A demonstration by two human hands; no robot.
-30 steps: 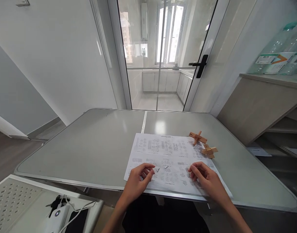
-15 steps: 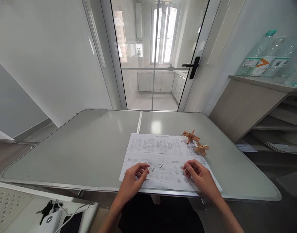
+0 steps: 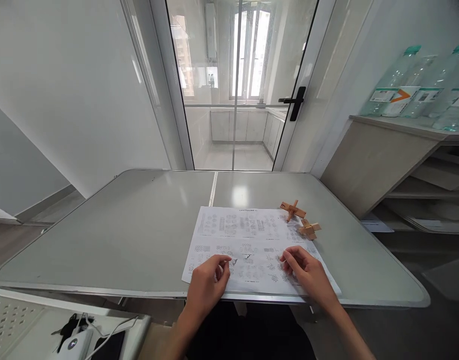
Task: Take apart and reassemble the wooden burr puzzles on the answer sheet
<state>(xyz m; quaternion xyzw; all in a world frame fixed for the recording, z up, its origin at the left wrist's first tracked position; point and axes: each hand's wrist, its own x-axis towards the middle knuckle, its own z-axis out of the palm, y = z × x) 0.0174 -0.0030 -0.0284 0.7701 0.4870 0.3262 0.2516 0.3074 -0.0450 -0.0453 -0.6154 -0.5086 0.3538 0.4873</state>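
Observation:
A large white sheet of paper (image 3: 233, 235) printed with small diagrams and text lies at the table's near edge. On its lower left part rests my left hand (image 3: 208, 280), loosely curled, a gap between thumb and forefinger, holding nothing. My right hand (image 3: 308, 272) lies over the lower right part, fingers loosely bent and thumb near the fingertips, with nothing visible in it. Beyond the right hand, two wooden interlocking puzzles sit by the sheet's upper right corner: a reddish-brown cross-shaped one (image 3: 293, 210) and a lighter one (image 3: 309, 229) closer to me.
The grey table (image 3: 112, 235) has a centre seam. At lower left a white perforated surface (image 3: 17, 320) bears keys (image 3: 68, 326), a white device (image 3: 74, 345) and cables. Plastic bottles (image 3: 390, 90) stand on a shelf unit (image 3: 394, 150) at right. A glass door (image 3: 248, 125) lies behind.
The view has swung to the right, so everything appears further left. My left hand has turned slightly, its fingers a little more curled; the right hand, paper and puzzles keep their places.

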